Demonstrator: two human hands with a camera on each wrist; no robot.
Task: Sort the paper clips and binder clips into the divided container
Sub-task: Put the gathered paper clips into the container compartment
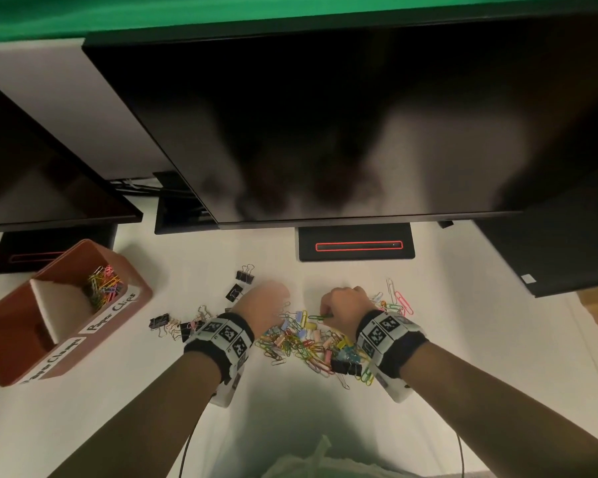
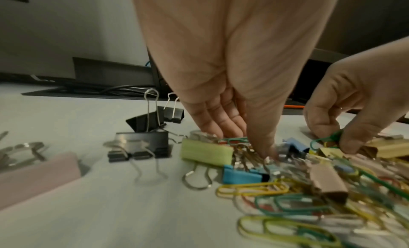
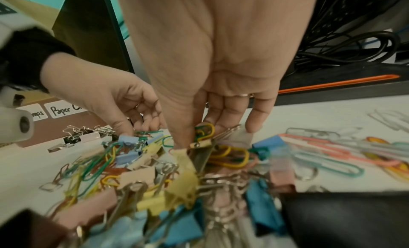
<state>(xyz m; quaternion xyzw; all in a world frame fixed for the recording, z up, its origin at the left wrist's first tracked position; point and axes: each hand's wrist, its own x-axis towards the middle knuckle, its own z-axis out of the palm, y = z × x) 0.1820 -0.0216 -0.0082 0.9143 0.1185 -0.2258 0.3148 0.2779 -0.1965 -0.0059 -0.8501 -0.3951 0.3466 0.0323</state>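
Currently the right hand [image 1: 339, 303] pinches a green paper clip [image 1: 320, 317] between thumb and forefinger, grip pressed together on the wire at the far edge of the mixed pile [image 1: 311, 343]. The left hand [image 1: 263, 305] reaches its fingertips down into the pile just left of that grip; whether it has closed on anything I cannot tell.

Risk: thin looped wire clips interlock. The right wrist view shows a yellow clip [image 3: 207, 132] against the green one at the grip, so lifting could drag a chain of neighbours, or a binder clip's handle, and scatter them across the counter [image 1: 463, 339].
Risk: smooth coated wire may slip from a fingertip pinch.

Materials: paper clips are glossy coloured wire ovals; binder clips are folded sheet bodies, matte pastel or black, with springy bare-metal loop handles.

The divided container [image 1: 132, 270], a brown rounded box with handwritten labels, sits well left of the grip, and its far compartment holds paper clips.
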